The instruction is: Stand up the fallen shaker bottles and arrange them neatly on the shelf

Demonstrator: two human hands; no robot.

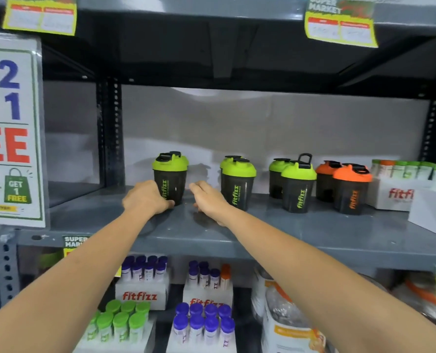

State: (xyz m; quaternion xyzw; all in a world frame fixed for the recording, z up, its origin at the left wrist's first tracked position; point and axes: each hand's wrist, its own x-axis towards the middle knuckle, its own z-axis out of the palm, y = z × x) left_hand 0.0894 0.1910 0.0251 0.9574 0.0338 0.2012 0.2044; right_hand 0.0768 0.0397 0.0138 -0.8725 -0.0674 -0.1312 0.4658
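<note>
left hand (145,196) fingers grip the upright dark plastic shaker bottle with lime-green lid (170,178); right hand (206,197) rests loosely curled beside it. likely light, stiff, tippy; hold mid-body.

Eight shaker bottles stood upright in front-and-back pairs along the shelf (262,225). The leftmost shaker bottle (172,183) stood between the left hand (145,197), touching its left side, and the right hand (208,197), just beside it. Right of the bottles sat a tube display box (395,194). A promotional sign (10,133) hung at far left.
</note>
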